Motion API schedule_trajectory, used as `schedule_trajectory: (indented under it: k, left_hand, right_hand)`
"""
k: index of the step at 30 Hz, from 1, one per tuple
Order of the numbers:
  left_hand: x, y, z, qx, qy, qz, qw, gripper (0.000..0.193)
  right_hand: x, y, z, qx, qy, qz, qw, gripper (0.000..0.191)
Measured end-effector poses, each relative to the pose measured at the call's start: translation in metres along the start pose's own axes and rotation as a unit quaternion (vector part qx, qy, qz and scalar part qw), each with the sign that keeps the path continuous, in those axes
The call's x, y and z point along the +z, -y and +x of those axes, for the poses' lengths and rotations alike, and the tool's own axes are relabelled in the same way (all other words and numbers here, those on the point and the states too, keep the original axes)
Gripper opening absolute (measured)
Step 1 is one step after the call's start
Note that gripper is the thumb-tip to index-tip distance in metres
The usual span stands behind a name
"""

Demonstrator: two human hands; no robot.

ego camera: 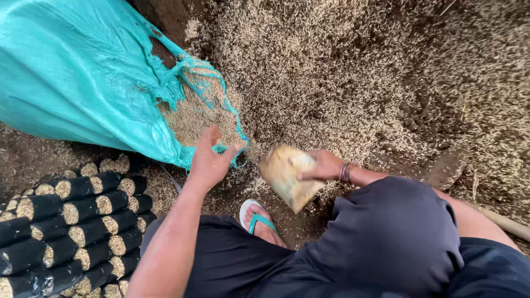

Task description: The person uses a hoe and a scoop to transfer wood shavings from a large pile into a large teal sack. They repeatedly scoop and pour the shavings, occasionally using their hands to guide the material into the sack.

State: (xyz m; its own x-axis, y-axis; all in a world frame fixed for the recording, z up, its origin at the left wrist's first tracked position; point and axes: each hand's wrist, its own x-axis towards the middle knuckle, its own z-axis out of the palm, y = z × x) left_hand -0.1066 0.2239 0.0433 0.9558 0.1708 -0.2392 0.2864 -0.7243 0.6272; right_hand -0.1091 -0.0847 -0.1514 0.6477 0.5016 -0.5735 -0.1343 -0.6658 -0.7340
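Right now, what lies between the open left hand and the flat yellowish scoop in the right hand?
Head view: only husk-strewn ground between left hand and scoop.

A big teal woven sack (83, 72) lies open at ten o'clock; black filled planting bags (72, 226) lie stacked at eight o'clock.

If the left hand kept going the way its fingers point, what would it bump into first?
Probably the torn mouth of the teal sack, where husks spill out. The left hand already looks close to its edge, though depth is unclear.
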Motion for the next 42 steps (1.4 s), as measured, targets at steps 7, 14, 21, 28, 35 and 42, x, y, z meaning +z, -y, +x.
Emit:
schedule_trajectory:
  k: [7,14,21,28,35,42]
  left_hand:
    - [0.029,-0.038,0.012,0.075,0.009,0.012,0.997,0.077]
    - [0.022,-0.046,0.018,0.079,-0.008,-0.014,0.997,0.071]
    - [0.002,-0.035,0.01,0.09,-0.066,-0.008,0.994,0.072]
    - [0.027,-0.042,0.022,0.143,-0.062,0.015,0.988,0.068]
    - [0.047,-0.057,0.023,0.163,-0.031,0.033,0.986,0.071]
    - [0.029,-0.057,0.02,0.159,-0.05,0.016,0.986,0.069]
  right_hand:
    - [0.017,-0.004,-0.015,0.071,-0.052,-0.175,0.981,0.076]
    - [-0.127,-0.089,-0.047,0.147,-0.357,-0.189,0.903,0.074]
    - [-0.27,-0.154,-0.119,0.194,-0.584,-0.213,0.759,0.049]
    - [-0.052,-0.103,-0.078,0.049,-0.27,-0.005,0.961,0.066]
    - [-0.01,-0.112,-0.06,0.135,-0.129,-0.017,0.982,0.078]
    - [-0.263,-0.163,-0.137,0.242,-0.491,-0.137,0.826,0.053]
